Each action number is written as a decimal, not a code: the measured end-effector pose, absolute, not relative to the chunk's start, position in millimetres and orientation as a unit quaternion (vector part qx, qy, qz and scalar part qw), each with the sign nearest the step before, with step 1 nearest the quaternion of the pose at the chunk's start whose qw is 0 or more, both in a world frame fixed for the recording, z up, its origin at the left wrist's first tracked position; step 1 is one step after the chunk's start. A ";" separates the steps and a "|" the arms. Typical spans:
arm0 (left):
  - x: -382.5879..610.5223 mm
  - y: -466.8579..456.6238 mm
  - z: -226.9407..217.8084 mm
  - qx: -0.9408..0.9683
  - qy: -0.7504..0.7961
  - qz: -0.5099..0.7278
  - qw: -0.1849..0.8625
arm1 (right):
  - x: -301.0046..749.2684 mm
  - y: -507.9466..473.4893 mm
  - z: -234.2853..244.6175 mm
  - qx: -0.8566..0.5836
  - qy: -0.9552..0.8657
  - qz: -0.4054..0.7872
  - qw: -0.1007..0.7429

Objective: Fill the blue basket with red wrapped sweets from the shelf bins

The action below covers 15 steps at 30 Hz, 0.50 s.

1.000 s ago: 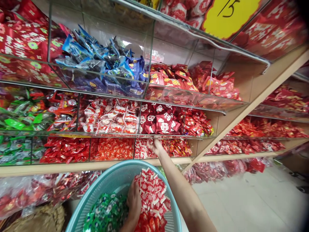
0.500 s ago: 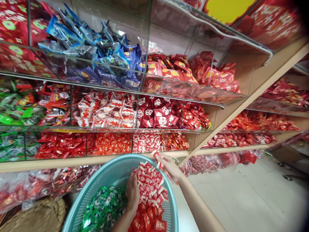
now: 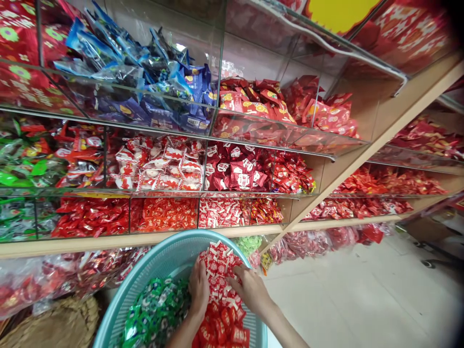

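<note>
Arranging, apparently: left hand, open and cupped, braces candies in the basket from nine o'clock; right hand half-curls at three, hold unclear. Next needs gentle placing.

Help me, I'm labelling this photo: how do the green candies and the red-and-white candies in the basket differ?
Colour: the green candies have shiny green wrappers; the red-and-white candies have red ones with pale ends.
Place: the green candies lie left of the left hand; the red-and-white candies sit between it and the right hand.
Both are wrapped and share one basket.
</note>
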<state>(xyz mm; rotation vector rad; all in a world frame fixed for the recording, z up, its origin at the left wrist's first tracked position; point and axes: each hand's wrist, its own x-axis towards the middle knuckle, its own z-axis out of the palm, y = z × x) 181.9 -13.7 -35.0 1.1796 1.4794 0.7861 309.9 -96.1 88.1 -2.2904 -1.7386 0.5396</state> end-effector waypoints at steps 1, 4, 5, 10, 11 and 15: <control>181.9 -13.4 -35.1 0.492 0.617 0.327 0.520 | 306.4 -95.1 87.1 -0.784 -0.587 0.176 0.096; 182.1 -12.4 -36.1 0.492 0.617 0.326 0.520 | 302.5 -94.0 83.9 -0.798 -0.576 0.160 0.074; 182.3 -12.1 -36.5 0.493 0.617 0.326 0.520 | 302.7 -94.1 83.0 -0.800 -0.574 0.157 0.071; 182.7 -11.9 -37.5 0.492 0.617 0.328 0.520 | 303.4 -94.5 79.9 -0.796 -0.577 0.163 0.082; 182.6 -12.0 -37.4 0.491 0.617 0.328 0.520 | 302.8 -94.2 79.6 -0.796 -0.577 0.164 0.084; 182.1 -12.5 -36.5 0.491 0.617 0.327 0.521 | 300.0 -92.1 79.7 -0.804 -0.568 0.156 0.078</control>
